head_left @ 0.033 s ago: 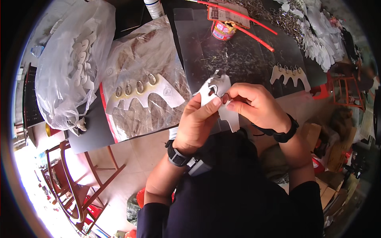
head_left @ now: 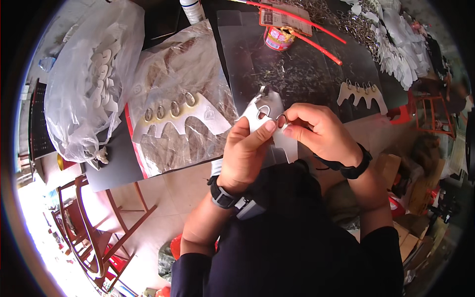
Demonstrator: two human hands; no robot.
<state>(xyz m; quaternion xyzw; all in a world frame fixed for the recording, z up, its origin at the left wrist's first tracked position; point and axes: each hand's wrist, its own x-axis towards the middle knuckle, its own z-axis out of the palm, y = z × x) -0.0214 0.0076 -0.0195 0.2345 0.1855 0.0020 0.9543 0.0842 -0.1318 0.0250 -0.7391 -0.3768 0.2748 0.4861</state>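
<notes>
My left hand (head_left: 243, 154) is closed on a white, scalloped flat piece (head_left: 271, 101), its thumb pressed along the front. A metal ring (head_left: 263, 112) sits on this piece just above the thumb. My right hand (head_left: 320, 134) pinches a second metal ring (head_left: 282, 120) between thumb and fingertips, right at the piece's edge; whether it is linked to the piece I cannot tell. To the left, a similar scalloped piece (head_left: 193, 117) with several oval rings lies on clear plastic sheeting (head_left: 190, 59). Another such ringed piece (head_left: 363, 97) rests at the right.
A clear plastic bag (head_left: 74, 94) of white pieces stands at the left. Beyond my hands are a small printed tub (head_left: 277, 39), red sticks (head_left: 316, 47), a heap of metal rings (head_left: 354, 22) and piled white pieces (head_left: 396, 49). A wooden chair (head_left: 94, 222) stands lower left.
The white piece has turned slightly in my left hand, and the ring at my right fingertips shows more of its face. Both hands have barely moved.
</notes>
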